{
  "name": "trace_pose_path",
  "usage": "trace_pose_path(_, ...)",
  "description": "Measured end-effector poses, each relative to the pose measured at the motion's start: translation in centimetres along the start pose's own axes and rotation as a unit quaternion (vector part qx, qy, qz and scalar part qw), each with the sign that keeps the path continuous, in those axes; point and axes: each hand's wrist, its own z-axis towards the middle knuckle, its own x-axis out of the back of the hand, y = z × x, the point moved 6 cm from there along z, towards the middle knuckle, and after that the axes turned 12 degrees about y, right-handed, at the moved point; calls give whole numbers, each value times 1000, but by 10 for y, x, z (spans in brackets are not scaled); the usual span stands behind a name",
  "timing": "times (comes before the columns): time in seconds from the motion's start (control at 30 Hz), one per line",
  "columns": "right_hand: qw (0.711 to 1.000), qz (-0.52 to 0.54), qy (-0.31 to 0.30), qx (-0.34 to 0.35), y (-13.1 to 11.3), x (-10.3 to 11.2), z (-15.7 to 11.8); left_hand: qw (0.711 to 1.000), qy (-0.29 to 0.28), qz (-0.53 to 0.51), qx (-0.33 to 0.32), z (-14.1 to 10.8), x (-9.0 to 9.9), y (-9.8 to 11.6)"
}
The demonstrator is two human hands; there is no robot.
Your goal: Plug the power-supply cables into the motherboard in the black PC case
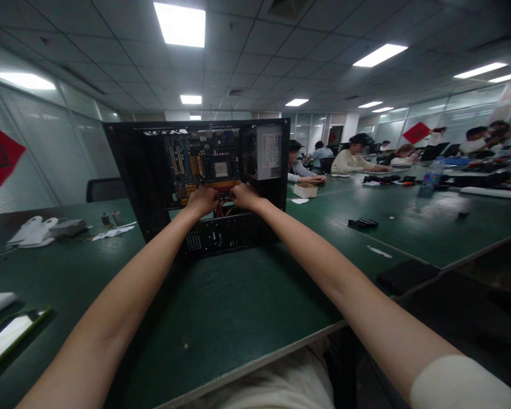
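An open black computer case [130,170] stands on the green table [221,307], its inside facing me. Within it are the motherboard [200,153] and, at the upper right, a silver power supply [269,152]. My left hand [203,202] reaches to the lower edge of the motherboard with its fingers curled in. Close by on the right, my right hand [246,197] is closed in a similar way. A reddish-orange strip [226,185] runs between them along the memory slots. Whatever the fingertips grip is hidden. Red and yellow cables [226,210] hang below the hands.
A small open box [305,190] and black pieces [363,222] lie to the right. A plastic bottle [432,176] stands farther off. White and grey items [68,227] lie at left. Several people sit at the tables behind. The table's front edge [255,363] is close to me.
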Motion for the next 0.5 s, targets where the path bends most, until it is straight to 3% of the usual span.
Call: trace_pose_path(0.5, 1000, -4, 4, 23, -3, 3, -5, 1000, 4, -15, -13, -6, 2, 0)
